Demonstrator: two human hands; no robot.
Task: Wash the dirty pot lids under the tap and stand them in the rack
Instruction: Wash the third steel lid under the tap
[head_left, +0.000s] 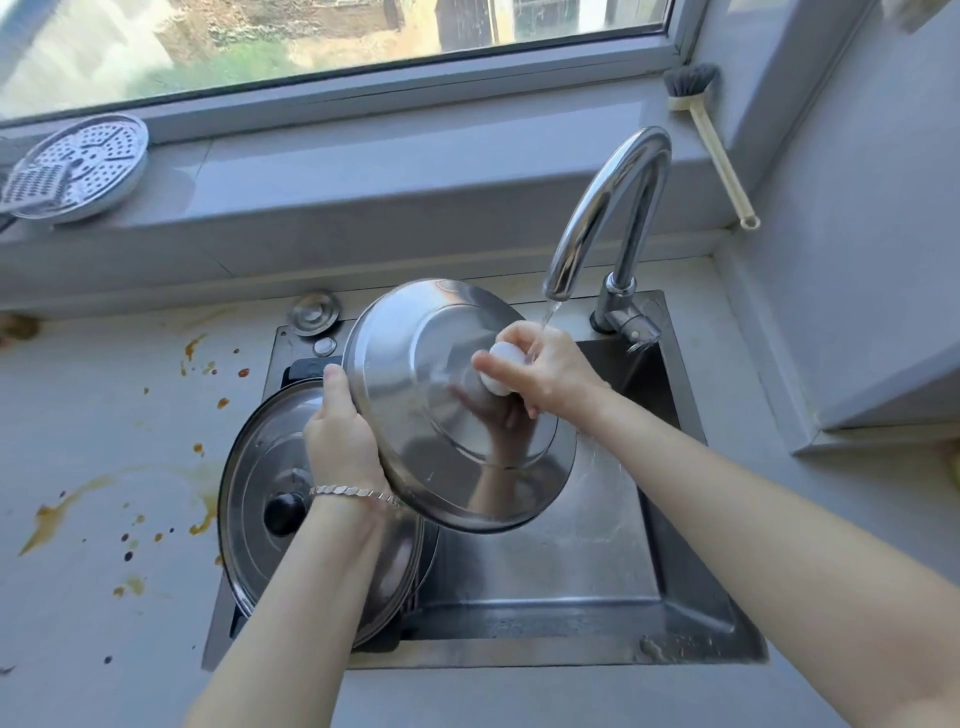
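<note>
A steel pot lid (415, 374) with a white knob (500, 366) is held tilted above the sink (571, 582). My left hand (340, 436) grips its left rim. My right hand (545, 371) wraps around the white knob, right under the tap (608, 208), whose thin stream of water falls onto my fingers. A second, larger steel lid (265, 467) with a black knob (284, 513) lies over the sink's left side, partly hidden by my left arm. No rack is in view.
Brown sauce stains (52, 514) spatter the counter left of the sink. A perforated steamer plate (98, 166) and a grater lean on the windowsill. A dish brush (714, 135) rests at the sill's right end. A small metal cap (313, 312) sits behind the sink.
</note>
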